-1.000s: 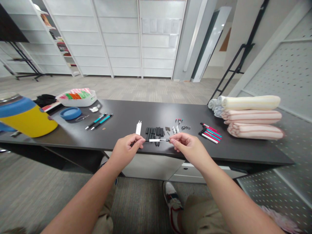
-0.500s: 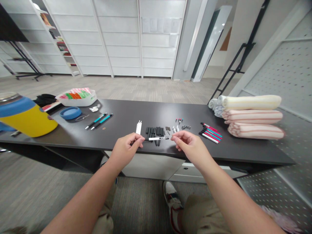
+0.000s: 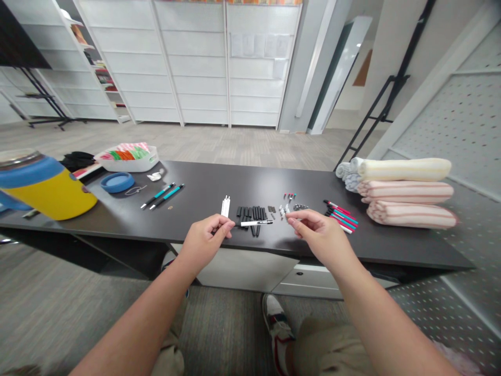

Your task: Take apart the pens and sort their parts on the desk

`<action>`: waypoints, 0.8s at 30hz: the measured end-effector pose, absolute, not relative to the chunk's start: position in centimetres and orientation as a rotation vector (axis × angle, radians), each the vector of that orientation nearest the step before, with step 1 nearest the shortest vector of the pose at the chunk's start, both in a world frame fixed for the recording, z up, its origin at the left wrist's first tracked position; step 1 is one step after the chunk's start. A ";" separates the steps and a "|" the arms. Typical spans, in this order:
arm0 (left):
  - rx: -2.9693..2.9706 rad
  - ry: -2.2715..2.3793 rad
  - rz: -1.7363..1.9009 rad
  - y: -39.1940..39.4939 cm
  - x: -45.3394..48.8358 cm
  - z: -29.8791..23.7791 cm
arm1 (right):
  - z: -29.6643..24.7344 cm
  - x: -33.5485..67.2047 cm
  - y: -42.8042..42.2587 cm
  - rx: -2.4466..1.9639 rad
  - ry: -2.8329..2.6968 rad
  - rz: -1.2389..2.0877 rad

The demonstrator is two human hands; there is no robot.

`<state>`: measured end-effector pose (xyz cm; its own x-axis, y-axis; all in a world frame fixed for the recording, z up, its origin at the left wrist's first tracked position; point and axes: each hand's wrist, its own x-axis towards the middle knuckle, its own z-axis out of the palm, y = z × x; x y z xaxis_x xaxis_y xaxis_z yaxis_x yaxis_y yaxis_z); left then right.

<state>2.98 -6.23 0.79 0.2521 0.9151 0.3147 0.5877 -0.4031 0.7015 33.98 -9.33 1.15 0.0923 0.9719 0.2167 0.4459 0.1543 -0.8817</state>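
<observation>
You had your hands apart, one at either end of the white pen. Your left hand was clamped on the pen's black left end, pinching it between thumb and fingers, so that the white barrel stuck out sideways over the table, nearly level. Your right hand was off the pen, just beyond its free right end, with a narrow gap between them. Its thumb and fingertips were drawn close together, but I could not tell whether they gripped something small. Just behind the pen and partly hidden by it lay the black tubes; behind its left end was a bundle of thin white sticks. Past its right end, near your right fingertips, were the small whitish pieces, with a few tiny coloured pieces farther back and a cluster of metal bits to their right. Farther right of the pen lay the coloured barrels, partly behind your right hand, then the rolled towels. Well to the pen's left were two teal-and-black pens, the round blue lid and a yellow-and-blue container.
</observation>
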 end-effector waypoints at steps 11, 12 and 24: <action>2.094 1.314 1.006 -6.2 2.9 0.7 | 6.8 37.2 -3.5 -1.990 -1.846 -0.150; 2.089 1.314 1.003 -6.2 2.9 0.8 | 7.0 37.1 -2.8 -2.037 -1.862 -0.145; 2.072 1.313 0.999 -6.0 2.7 0.7 | 5.0 36.5 1.8 -2.253 -2.011 -0.109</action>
<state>2.74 -6.01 0.70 0.2704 0.9080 0.3201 0.5510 -0.4186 0.7219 36.54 1.79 5.02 0.1147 0.9844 0.1331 0.9931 -0.1102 -0.0412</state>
